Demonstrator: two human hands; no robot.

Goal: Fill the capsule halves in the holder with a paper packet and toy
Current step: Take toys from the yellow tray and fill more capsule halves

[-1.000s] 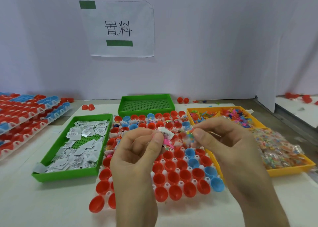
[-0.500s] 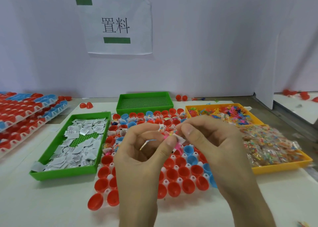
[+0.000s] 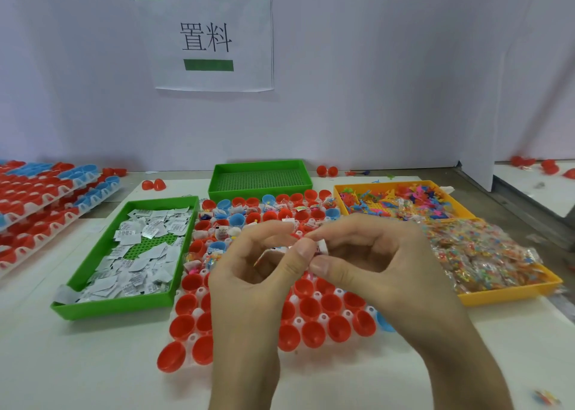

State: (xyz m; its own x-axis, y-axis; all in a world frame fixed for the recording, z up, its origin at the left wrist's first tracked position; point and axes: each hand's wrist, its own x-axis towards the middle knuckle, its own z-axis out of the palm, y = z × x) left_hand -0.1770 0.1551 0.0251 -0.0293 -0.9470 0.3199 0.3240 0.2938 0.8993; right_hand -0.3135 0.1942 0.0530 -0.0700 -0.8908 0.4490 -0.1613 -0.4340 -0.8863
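1. Both hands are raised over the holder (image 3: pixel 323 318), fingertips meeting above its middle rows.
2. Right grip (image 3: pixel 389 272): thumb and forefinger are pinched on the packet (image 3: pixel 323 247). Left grip (image 3: pixel 255 279): the fingers are curled round a small pale piece (image 3: pixel 273 252), probably the toy but too blurred to name. The left thumb tip lies against the packet's edge.
3. The packet is in the air, between the two thumbs, clear of every cup (image 3: pixel 312 332).
4. Handling, as a judgement: the packet is thin paper, nearly weightless and limp, and it creases easily. It is neither slippery nor fragile. A light pinch at one edge or corner is enough. A toy of this size should be light, stiff plastic, best held across its body.
5. Pointing: only one white corner of the packet shows, and it sticks up and a little to the right. The rest is hidden by fingers, so I cannot tell its long axis for sure.
6. Far cups already hold fillings. Near cups look bare.
7. More packets lie in the green tray (image 3: pixel 115 307) on the left, and bagged toys lie in the orange tray (image 3: pixel 497 294) on the right. Both trays sit on the surface (image 3: pixel 93 363).
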